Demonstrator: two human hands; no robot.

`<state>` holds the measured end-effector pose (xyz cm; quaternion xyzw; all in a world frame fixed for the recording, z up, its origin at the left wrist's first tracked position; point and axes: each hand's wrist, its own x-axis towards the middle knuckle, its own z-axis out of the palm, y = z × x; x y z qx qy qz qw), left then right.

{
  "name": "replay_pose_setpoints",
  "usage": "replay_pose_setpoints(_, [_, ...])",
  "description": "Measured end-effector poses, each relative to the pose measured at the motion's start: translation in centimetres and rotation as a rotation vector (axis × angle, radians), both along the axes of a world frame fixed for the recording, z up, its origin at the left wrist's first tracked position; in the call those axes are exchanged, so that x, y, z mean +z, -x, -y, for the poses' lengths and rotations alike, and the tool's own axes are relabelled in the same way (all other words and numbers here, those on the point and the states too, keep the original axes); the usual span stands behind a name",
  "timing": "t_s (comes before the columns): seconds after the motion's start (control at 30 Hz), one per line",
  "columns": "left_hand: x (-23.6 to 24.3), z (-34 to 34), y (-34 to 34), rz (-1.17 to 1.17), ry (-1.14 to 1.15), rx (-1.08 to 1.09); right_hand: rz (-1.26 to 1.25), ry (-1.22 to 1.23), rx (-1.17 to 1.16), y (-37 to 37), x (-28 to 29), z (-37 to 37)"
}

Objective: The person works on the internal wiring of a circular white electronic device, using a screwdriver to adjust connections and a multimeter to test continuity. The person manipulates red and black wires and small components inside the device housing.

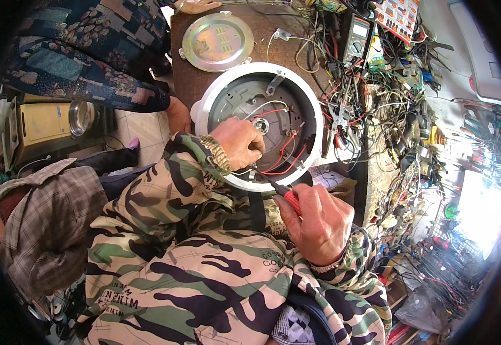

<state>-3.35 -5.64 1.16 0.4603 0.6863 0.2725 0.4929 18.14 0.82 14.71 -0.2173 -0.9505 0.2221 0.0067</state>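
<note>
A round appliance housing with a white rim (318, 118) stands open side up before me, its grey inside showing red wires (285, 171) and white wires. My left hand (237, 142) reaches over the near left rim, fingers pinched together inside by the wires; whatever is between the fingertips is hidden. At the near rim, my right hand (321, 221) grips a red-handled tool (290, 199) with a dark tapered front. That front points at the wires just inside the rim; its very tip is hard to make out.
A shiny metal disc (218, 43) lies behind the housing on the brown table (273, 17). Another person's hand (179, 115) rests by the housing's left side. To the right are a multimeter (356, 41) and tangled cables (348, 109). A person in a checked jacket (55, 230) is at left.
</note>
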Motion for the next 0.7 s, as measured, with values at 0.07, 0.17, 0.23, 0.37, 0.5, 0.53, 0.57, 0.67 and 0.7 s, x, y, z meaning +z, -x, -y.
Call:
replay_pose_setpoints(0.07, [0.0,0.0,0.0,-0.008,-0.008,-0.01,-0.154,-0.026,0.065,0.3,-0.8,-0.5])
replay_pose_setpoints(0.17, [0.0,0.0,0.1,-0.02,-0.026,-0.028,-0.19,0.004,0.051,0.9,-0.8,-0.4])
replay_pose_setpoints(0.23, [-0.1,0.2,0.1,-0.022,-0.042,-0.029,-0.034,0.033,-0.013,1.0,0.5,0.2])
replay_pose_setpoints(0.37, [-0.7,0.2,0.0,-0.016,-0.073,-0.029,-0.217,-0.034,0.107,0.9,-0.8,-0.7])
replay_pose_setpoints(0.5, [-0.6,0.2,0.0,-0.014,-0.063,-0.017,-0.047,0.027,-0.019,1.3,0.4,0.2])
replay_pose_setpoints(0.53, [-0.7,0.3,-0.1,-0.012,-0.075,-0.01,0.018,0.029,0.018,0.9,0.6,0.0])
replay_pose_setpoints(0.57, [-0.8,0.3,-0.2,-0.011,-0.087,-0.004,-0.059,0.014,0.049,1.0,0.3,-0.2])
replay_pose_setpoints(0.67, [-0.9,0.4,-0.2,-0.013,-0.105,-0.009,-0.235,0.008,0.088,1.3,-0.7,-0.5])
replay_pose_setpoints(0.7, [-0.9,0.4,-0.2,-0.015,-0.108,-0.016,-0.175,0.036,0.046,1.4,-0.4,-0.3])
